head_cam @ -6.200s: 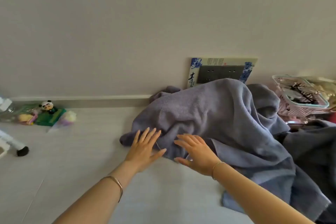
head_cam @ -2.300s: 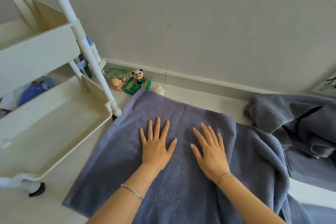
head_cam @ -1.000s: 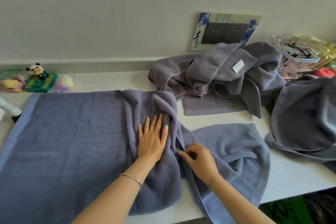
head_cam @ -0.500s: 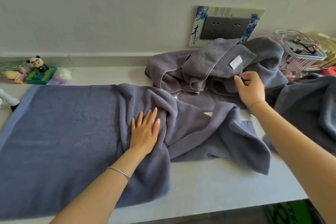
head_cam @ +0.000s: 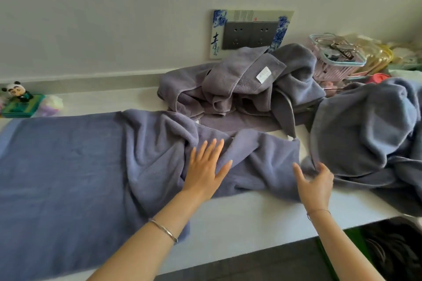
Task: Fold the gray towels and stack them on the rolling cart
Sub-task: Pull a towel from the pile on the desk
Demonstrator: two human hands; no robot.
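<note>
head: l grip (head_cam: 204,171) released flat on towel (head_cam: 68,166); r grip (head_cam: 316,183) state can't tell.

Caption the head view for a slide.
Left hand flat on a half-spread gray towel, right hand at its rumpled end, more towels heaped behind.

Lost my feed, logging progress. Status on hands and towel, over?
Left hand flat on spread towel. Right hand at its bunched right end, grip unclear. Crumpled pile behind, another towel right.
</note>
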